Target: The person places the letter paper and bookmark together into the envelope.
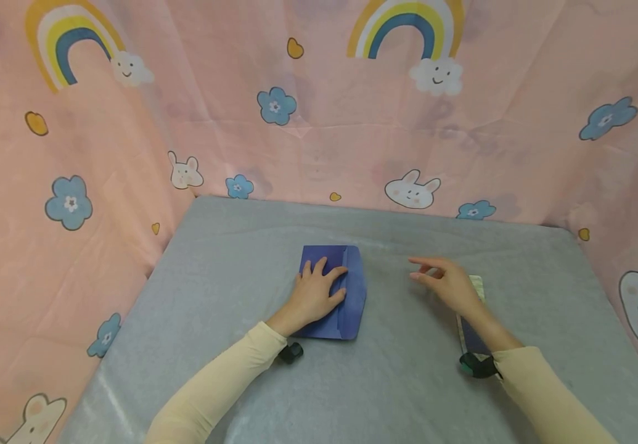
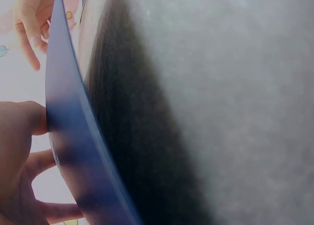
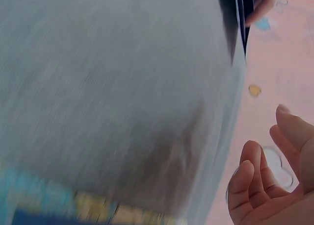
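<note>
A blue-purple envelope lies on the table with its flap opened out to the right. My left hand rests on top of it, fingers spread across its upper face. In the left wrist view, the near edge of the envelope stands a little off the cloth over a dark shadow, the fingers on its far side. To the right, my right hand hovers over the table with fingers loosely bent and nothing in them. Beneath that wrist lies a flat card with a dark blue middle and a pale patterned border, partly hidden.
Grey cloth covers the table. Pink fabric printed with rainbows, flowers and rabbits hangs behind and at both sides. A small black wrist camera sits under the left wrist, and another under the right.
</note>
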`<action>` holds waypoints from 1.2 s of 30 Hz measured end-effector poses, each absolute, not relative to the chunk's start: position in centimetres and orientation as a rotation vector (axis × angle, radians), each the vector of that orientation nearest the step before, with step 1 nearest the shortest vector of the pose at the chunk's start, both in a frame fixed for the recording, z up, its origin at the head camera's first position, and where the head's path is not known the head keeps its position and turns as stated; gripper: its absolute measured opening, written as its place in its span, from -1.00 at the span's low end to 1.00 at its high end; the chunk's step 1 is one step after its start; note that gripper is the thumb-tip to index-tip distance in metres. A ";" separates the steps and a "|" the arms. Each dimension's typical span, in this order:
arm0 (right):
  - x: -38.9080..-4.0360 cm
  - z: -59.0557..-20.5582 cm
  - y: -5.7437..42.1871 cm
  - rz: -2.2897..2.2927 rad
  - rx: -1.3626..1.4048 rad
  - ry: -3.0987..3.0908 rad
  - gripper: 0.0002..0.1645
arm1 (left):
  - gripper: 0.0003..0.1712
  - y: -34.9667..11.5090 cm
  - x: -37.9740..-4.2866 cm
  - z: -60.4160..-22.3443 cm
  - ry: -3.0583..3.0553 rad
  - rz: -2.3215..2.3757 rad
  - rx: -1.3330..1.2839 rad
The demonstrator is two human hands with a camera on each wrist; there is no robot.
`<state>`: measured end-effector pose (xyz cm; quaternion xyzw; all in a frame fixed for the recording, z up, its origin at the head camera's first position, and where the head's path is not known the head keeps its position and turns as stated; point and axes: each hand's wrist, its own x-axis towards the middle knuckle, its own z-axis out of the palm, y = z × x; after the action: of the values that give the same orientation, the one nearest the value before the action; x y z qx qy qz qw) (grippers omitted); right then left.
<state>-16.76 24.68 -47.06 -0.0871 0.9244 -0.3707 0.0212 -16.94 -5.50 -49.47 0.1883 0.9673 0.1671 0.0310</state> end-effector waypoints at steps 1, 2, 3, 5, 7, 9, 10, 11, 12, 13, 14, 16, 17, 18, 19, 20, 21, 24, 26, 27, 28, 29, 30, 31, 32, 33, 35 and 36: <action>-16.7 -47.1 25.1 -1.143 -0.264 2.878 -0.46 | -0.44 -5.5 -17.0 -49.5 2.982 0.513 0.581; -16.6 -47.0 25.4 -1.136 -0.266 2.896 -0.47 | -0.44 -5.5 -17.0 -49.5 2.983 0.512 0.581; -16.5 -47.0 25.8 -1.125 -0.263 2.912 -0.47 | -0.43 -5.5 -17.0 -49.6 2.983 0.509 0.580; -16.3 -47.0 26.6 -1.114 -0.260 2.940 -0.48 | -0.43 -5.4 -17.0 -49.6 2.978 0.507 0.578; -16.1 -47.1 27.4 -1.106 -0.252 2.965 -0.49 | -0.43 -5.4 -17.0 -49.6 2.975 0.512 0.578; -16.0 -47.2 28.2 -1.108 -0.244 2.976 -0.49 | -0.43 -5.4 -16.9 -49.5 2.974 0.518 0.578; -15.9 -47.2 28.5 -1.116 -0.246 2.982 -0.49 | -0.44 -5.4 -16.9 -49.6 2.976 0.521 0.580; -15.8 -47.3 28.8 -1.118 -0.240 2.988 -0.50 | -0.44 -5.5 -16.9 -49.6 2.976 0.524 0.580; -15.8 -47.3 29.1 -1.115 -0.236 2.995 -0.50 | -0.44 -5.5 -16.9 -49.6 2.977 0.526 0.580; -15.7 -47.3 29.4 -1.114 -0.230 3.002 -0.50 | -0.44 -5.5 -16.9 -49.6 2.977 0.525 0.581; -15.7 -47.4 29.7 -1.111 -0.236 3.011 -0.51 | -0.44 -5.5 -16.9 -49.6 2.977 0.523 0.581; -15.6 -47.5 30.2 -1.084 -0.239 3.034 -0.52 | -0.43 -5.5 -16.9 -49.5 2.976 0.520 0.581; -15.5 -47.6 30.5 -1.072 -0.240 3.045 -0.52 | -0.43 -5.5 -16.9 -49.5 2.974 0.521 0.580; -15.5 -47.7 30.7 -1.061 -0.246 3.060 -0.53 | -0.43 -5.5 -16.9 -49.5 2.972 0.521 0.580; -15.5 -47.8 31.0 -1.056 -0.252 3.067 -0.54 | -0.43 -5.5 -16.9 -49.5 2.970 0.522 0.581; -15.5 -47.9 31.2 -1.048 -0.256 3.074 -0.54 | -0.43 -5.4 -16.9 -49.5 2.969 0.521 0.580; -15.5 -48.0 31.4 -1.042 -0.256 3.081 -0.54 | -0.43 -5.4 -16.9 -49.5 2.968 0.523 0.580; -15.3 -48.3 31.9 -1.033 -0.232 3.094 -0.54 | -0.43 -5.4 -16.9 -49.5 2.967 0.517 0.581; -15.2 -48.5 32.1 -1.043 -0.220 3.095 -0.54 | -0.43 -5.4 -16.9 -49.6 2.970 0.510 0.581; -15.1 -48.6 32.2 -1.048 -0.215 3.096 -0.54 | -0.43 -5.4 -16.9 -49.6 2.971 0.508 0.580; -15.0 -48.7 32.3 -1.053 -0.208 3.094 -0.54 | -0.43 -5.5 -16.9 -49.6 2.973 0.505 0.581; -15.0 -48.8 32.4 -1.064 -0.210 3.090 -0.55 | -0.43 -5.5 -16.9 -49.6 2.973 0.502 0.579; -14.9 -48.9 32.5 -1.075 -0.213 3.087 -0.55 | -0.43 -5.5 -16.9 -49.6 2.974 0.500 0.580; -14.8 -49.0 32.5 -1.088 -0.216 3.084 -0.55 | -0.43 -5.5 -16.9 -49.6 2.974 0.499 0.579; -14.7 -49.0 32.6 -1.096 -0.216 3.083 -0.56 | -0.43 -5.5 -16.9 -49.6 2.975 0.499 0.579; -14.6 -49.1 32.6 -1.101 -0.219 3.083 -0.57 | -0.43 -5.5 -16.9 -49.6 2.975 0.499 0.579; -14.5 -49.2 32.7 -1.113 -0.221 3.082 -0.58 | -0.43 -5.5 -16.9 -49.5 2.974 0.503 0.579; -14.4 -49.3 32.6 -1.114 -0.219 3.082 -0.59 | -0.43 -5.5 -16.9 -49.5 2.975 0.507 0.579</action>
<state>-14.41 32.64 -49.29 -0.0666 0.9360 -0.3383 -0.0714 -16.89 -5.53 -49.53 0.1883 0.9675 0.1649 0.0345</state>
